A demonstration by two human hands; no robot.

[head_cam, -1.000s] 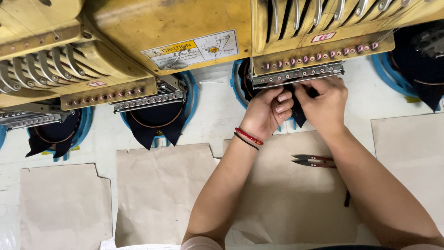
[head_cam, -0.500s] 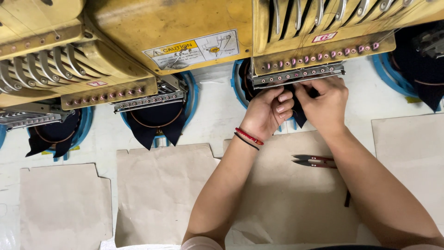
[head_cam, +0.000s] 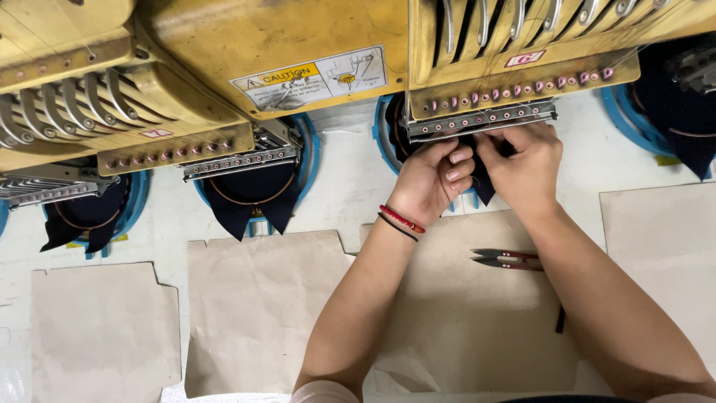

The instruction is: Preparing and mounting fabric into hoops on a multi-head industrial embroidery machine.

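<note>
Where fingers [head_cam: 456,163] pinch — dark fabric [head_cam: 483,183] gathered

Under my left hand [head_cam: 431,181] and right hand [head_cam: 522,163] the dark navy cloth [head_cam: 483,183] looks soft and matt. The machine head [head_cam: 283,45] above is painted metal, yellow and worn, with a dull sheen; its needle bar [head_cam: 481,119] is bare, scuffed steel. The hoop [head_cam: 382,138] looks like smooth blue plastic. Brown paper sheets [head_cam: 261,298] lie matt and slightly creased on the pale, smooth worktop [head_cam: 350,186]. The snips [head_cam: 506,259] have dark metal blades and red glossy handles.
</note>
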